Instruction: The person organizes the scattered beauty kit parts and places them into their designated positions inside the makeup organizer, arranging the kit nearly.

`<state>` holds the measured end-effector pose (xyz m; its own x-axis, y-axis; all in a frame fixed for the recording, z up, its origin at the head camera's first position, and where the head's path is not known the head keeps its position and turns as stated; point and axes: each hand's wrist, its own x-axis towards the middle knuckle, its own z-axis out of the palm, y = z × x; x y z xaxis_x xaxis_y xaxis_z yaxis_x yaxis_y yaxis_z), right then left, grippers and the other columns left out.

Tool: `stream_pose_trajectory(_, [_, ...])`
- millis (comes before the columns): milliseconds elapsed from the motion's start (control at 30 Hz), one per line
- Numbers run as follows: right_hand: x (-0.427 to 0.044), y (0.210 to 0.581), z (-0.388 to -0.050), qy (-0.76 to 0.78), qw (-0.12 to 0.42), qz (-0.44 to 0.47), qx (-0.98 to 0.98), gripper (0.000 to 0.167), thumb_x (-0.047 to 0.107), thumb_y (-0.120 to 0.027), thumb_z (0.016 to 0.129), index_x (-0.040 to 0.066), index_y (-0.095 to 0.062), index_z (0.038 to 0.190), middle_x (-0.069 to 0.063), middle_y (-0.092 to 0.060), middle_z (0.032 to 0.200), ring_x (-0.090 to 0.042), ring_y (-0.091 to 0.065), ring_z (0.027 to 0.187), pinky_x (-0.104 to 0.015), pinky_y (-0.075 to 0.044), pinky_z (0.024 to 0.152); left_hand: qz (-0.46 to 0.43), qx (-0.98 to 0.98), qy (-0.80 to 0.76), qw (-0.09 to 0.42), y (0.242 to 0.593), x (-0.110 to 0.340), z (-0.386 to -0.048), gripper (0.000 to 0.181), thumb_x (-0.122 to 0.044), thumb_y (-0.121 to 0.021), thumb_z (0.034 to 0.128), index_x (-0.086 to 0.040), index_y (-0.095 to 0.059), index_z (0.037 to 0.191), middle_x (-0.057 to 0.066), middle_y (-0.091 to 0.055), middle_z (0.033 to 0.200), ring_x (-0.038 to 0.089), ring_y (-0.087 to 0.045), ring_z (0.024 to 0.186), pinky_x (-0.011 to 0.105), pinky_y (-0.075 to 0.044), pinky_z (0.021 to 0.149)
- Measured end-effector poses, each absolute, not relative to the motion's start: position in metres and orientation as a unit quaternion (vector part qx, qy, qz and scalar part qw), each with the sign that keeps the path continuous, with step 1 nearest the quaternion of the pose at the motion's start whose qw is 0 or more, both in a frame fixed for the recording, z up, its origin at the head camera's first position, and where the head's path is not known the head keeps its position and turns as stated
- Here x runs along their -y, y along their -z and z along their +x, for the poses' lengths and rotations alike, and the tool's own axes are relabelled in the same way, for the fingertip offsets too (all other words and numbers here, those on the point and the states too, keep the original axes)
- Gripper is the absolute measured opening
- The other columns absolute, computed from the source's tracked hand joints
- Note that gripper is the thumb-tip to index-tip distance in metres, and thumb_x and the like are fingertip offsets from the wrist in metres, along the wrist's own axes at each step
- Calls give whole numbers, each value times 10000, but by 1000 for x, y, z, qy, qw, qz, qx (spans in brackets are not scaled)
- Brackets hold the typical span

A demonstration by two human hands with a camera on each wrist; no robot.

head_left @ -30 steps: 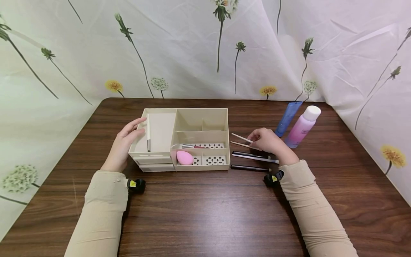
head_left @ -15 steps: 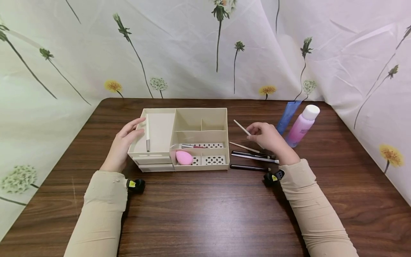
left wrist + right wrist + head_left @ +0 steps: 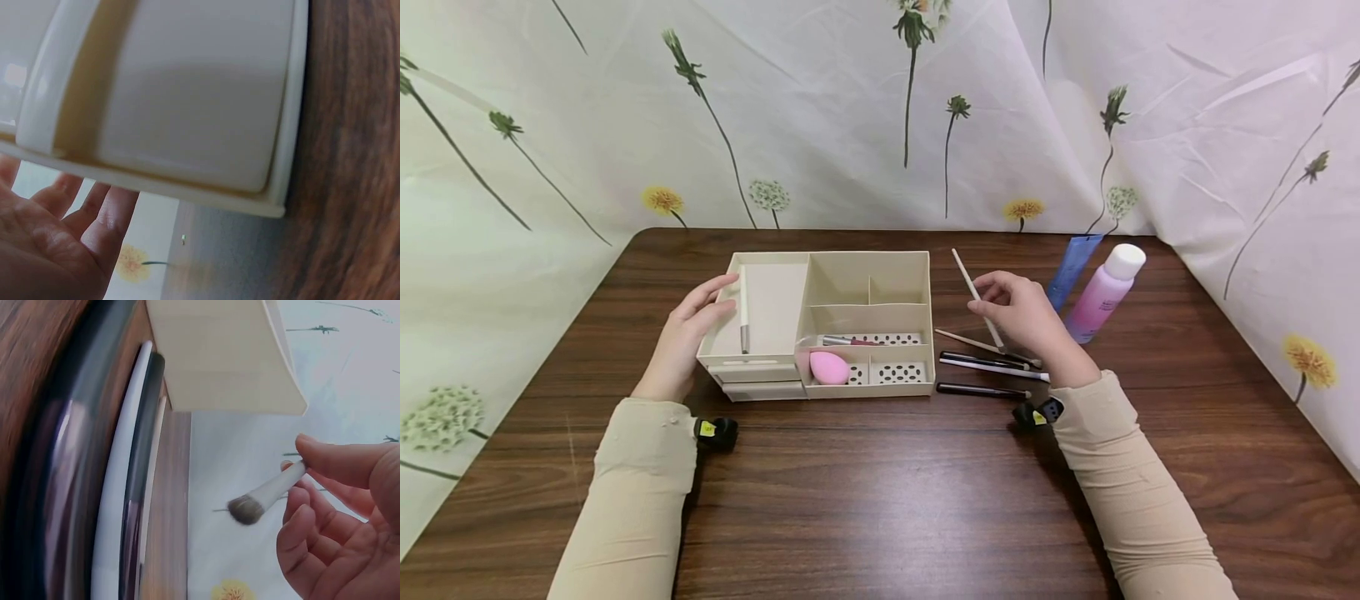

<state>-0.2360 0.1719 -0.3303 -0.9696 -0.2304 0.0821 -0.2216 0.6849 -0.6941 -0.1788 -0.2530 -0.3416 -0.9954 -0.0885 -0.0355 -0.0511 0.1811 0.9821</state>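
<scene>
A makeup brush (image 3: 966,275) with a white handle is pinched between thumb and fingers of my right hand (image 3: 1022,310), raised off the table, handle tip up. Its bristle head (image 3: 246,509) points down in the right wrist view. My left hand (image 3: 683,337) rests against the left side of a cream organizer (image 3: 868,392), fingers fairly straight along its edge in the left wrist view. Another white-handled brush (image 3: 744,308) lies on the organizer's left top tray. A pink makeup sponge (image 3: 830,367) sits in the front compartment, and a brush (image 3: 847,340) lies in the middle one.
Several makeup brushes lie right of the organizer, among them a black one (image 3: 981,390), a white-handled one (image 3: 1000,369) and a thin pale-handled one (image 3: 966,340). A blue tube (image 3: 1072,271) and a pink bottle (image 3: 1101,300) with a white cap stand behind the right hand.
My right hand has picked up the white-handled brush from beside the pale-handled one, lifting it and turning its handle tip upward and away. The left hand has stayed at the organizer.
</scene>
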Motion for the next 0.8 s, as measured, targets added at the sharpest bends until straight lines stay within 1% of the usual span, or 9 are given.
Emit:
stream_pose_trajectory(100, [-168,329,-235,390,-1,-123,-912,335,222,-701,932,61,-644,1220,-121,-689,976,-226,-616,824,-311,-474,711,44,769,638,14,341,253,-179,476,-356,-569,996,-307,-490,1463,44,-238,1646,194,-206,1486,474,-159,1221])
stream_pose_trajectory(233, [-161,327,-231,421,7,-119,-899,344,220,-706,927,59,-643,1225,-114,-671,967,-196,-607,794,-305,-495,688,46,770,637,14,341,252,-179,471,-360,-570,996,-313,-494,1459,41,-253,1641,186,-218,1482,462,-168,1220])
stream_pose_trajectory(367, [-155,324,-226,458,28,-115,-881,350,206,-705,926,44,-636,1228,-112,-655,956,-169,-599,744,-354,-552,666,46,771,635,17,341,252,-179,471,-361,-571,995,-313,-496,1458,42,-254,1640,181,-208,1484,463,-157,1221])
stream_pose_trajectory(500, [-150,320,-221,487,46,-111,-865,360,184,-704,927,25,-625,1240,-101,-642,943,-138,-589,689,-393,-577,656,44,772,634,17,342,253,-179,474,-367,-568,995,-322,-491,1461,49,-245,1643,188,-205,1481,469,-151,1219])
stream_pose_trajectory(667, [-146,318,-217,505,49,-119,-853,389,164,-708,919,2,-611,1259,-84,-647,926,-98,-571,669,-320,-565,630,45,774,631,14,343,253,-179,476,-373,-560,998,-330,-483,1465,54,-247,1639,193,-233,1461,460,-178,1203])
stream_pose_trajectory(800, [-143,318,-216,516,53,-130,-845,395,146,-709,915,12,-597,1270,-64,-645,892,-135,-566,654,-260,-513,584,46,774,631,14,342,253,-180,476,-368,-557,999,-326,-480,1467,57,-245,1639,197,-237,1457,462,-186,1200])
